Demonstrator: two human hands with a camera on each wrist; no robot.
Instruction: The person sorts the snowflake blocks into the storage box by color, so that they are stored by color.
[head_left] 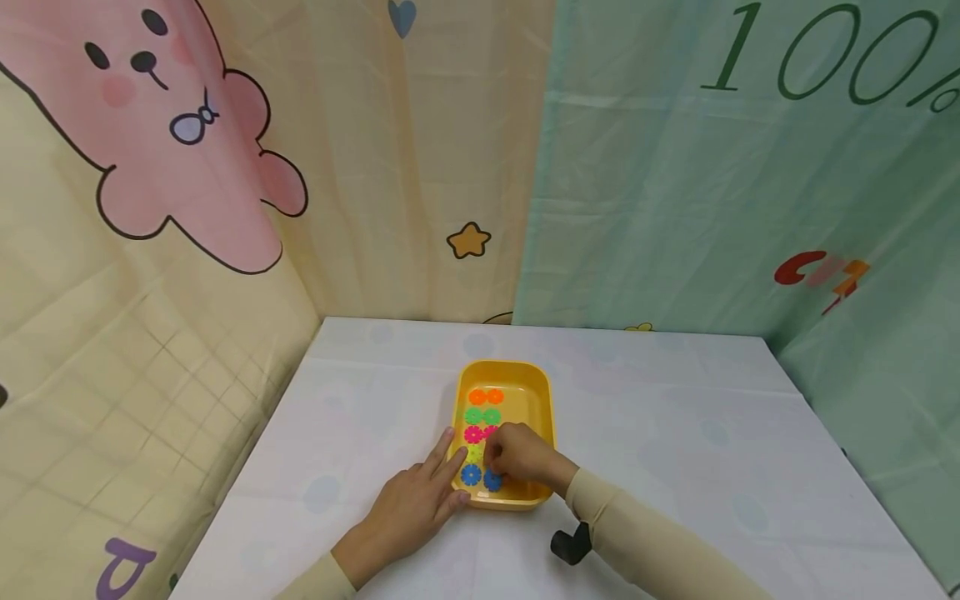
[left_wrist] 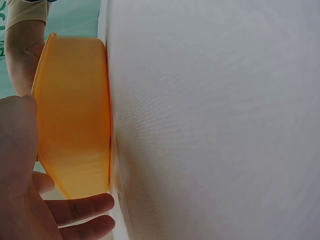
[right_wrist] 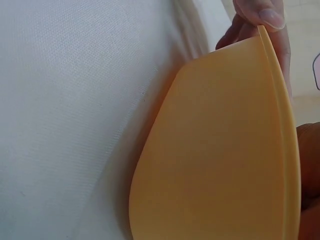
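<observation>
A yellow tray (head_left: 538, 396) stands on the table with small flower-shaped plastic pieces in paired rows: orange (head_left: 477, 397), green (head_left: 473, 416), pink (head_left: 473, 434), yellow (head_left: 474, 455) and blue (head_left: 471, 475). My right hand (head_left: 521, 454) reaches over the tray's right rim. Its curled fingers pinch the right-hand blue flower piece (head_left: 492, 481), partly covering it; the spot beside the visible yellow piece is hidden. With fingers spread and fairly straight, my left hand (head_left: 416, 504) rests on the tray's near left corner. In the left wrist view, two fingers (left_wrist: 82, 210) lie outside the tray wall (left_wrist: 75, 115).
A white cloth with faint spots covers the table (head_left: 660, 433). Printed curtains (head_left: 420, 150) hang behind and at both sides. A black device (head_left: 572, 544) is strapped at the right wrist.
</observation>
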